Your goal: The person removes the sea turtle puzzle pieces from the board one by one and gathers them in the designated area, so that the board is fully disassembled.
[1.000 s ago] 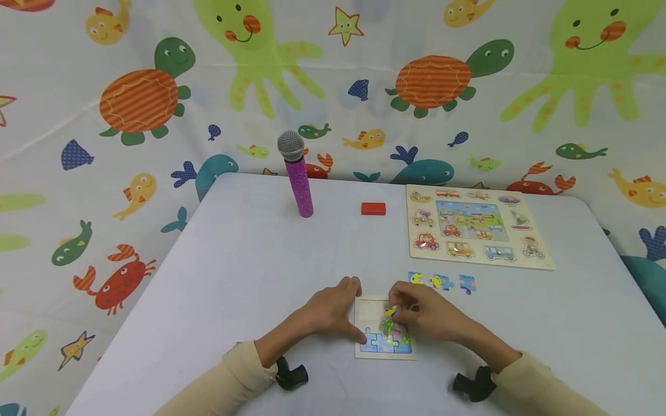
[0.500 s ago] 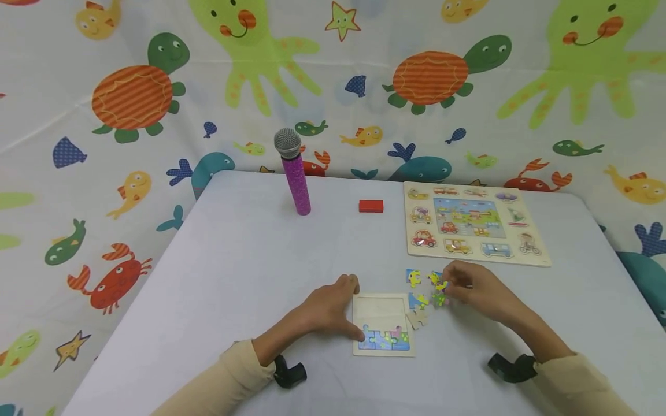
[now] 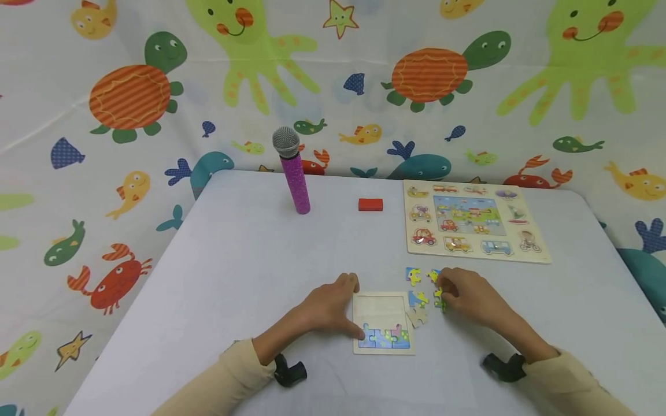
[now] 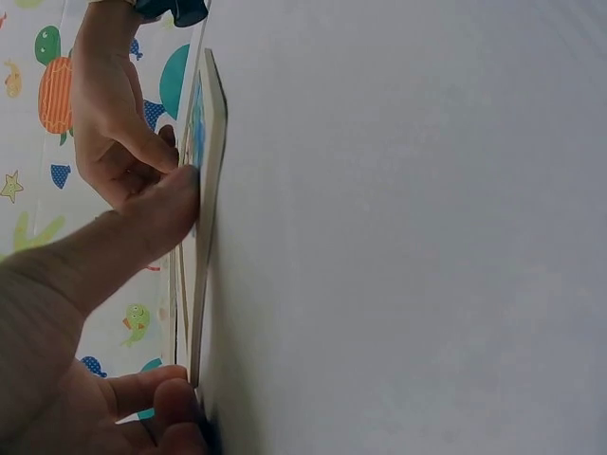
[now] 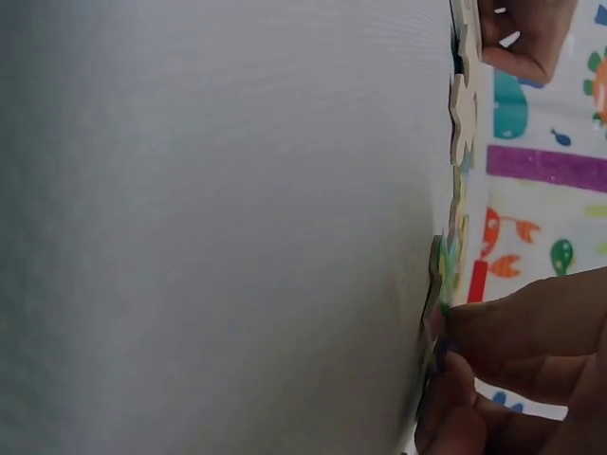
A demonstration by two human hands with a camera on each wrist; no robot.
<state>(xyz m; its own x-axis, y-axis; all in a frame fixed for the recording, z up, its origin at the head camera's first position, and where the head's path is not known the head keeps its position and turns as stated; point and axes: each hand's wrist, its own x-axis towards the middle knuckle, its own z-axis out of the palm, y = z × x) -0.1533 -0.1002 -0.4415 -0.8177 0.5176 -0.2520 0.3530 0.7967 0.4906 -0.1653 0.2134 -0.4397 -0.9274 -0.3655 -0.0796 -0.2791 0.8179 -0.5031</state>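
Spread thumb to fingers, the left hand (image 3: 324, 307) touches the left side of a wooden puzzle tray (image 3: 382, 307), its bottom row filled with joined pieces (image 3: 384, 340). Just right, loose pieces (image 3: 414, 277) lie on the table (image 3: 250, 248), where the right hand (image 3: 470, 296) pinches a green-and-yellow piece (image 3: 438, 297) at its fingertips.

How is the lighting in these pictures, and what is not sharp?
Head view: bright, with a soft shadow below the right hand; left wrist view: dimmer, shadow along the puzzle frame; right wrist view: tabletop darkest at the left edge, the held puzzle piece slightly blurred.
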